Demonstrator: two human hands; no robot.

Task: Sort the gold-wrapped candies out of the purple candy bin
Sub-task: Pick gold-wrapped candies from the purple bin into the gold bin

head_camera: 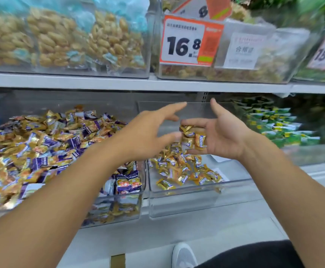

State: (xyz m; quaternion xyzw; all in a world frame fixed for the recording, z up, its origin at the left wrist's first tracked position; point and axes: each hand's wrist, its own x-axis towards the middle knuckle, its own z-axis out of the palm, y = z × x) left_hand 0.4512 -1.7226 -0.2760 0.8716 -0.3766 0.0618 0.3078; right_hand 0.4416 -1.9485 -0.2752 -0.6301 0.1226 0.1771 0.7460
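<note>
**Mia:** Head view looks down at two bare arms. What are the hands doing?

**Ben:** The right hand (222, 136) is turned palm up, and a little bunch of shiny gold-wrapped candies (193, 137) lies on its nearly straight fingers. The left hand (153, 130) is spread wide with nothing in it, just beside that bunch.

**Mia:** Where do the candies go?

**Ben:** Under both hands sits a clear plastic box with only gold candies in it (186, 193). I think the bunch should drop in there.

**Mia:** And where did they come from?

**Ben:** Off to the left of the left hand is the big clear bin piled with mixed purple and gold candies (47, 144). Lots of gold ones are still in it, so I think the job is far from done.

**Mia:** How do you do this step well?

**Ben:** Tip the right hand slowly, low over the clear box, so the candies slide in and do not bounce out. The left hand can brush off any that stick to the fingers.

**Mia:** What could go wrong?

**Ben:** A candy could fall in the gap between the two boxes. Or a purple one could hide in the bunch. I cannot tell if every one there is gold, so look before you drop.

**Mia:** What is past the right hand?

**Ben:** Green packets (273, 122), on the far right side. Leave those alone.
</note>
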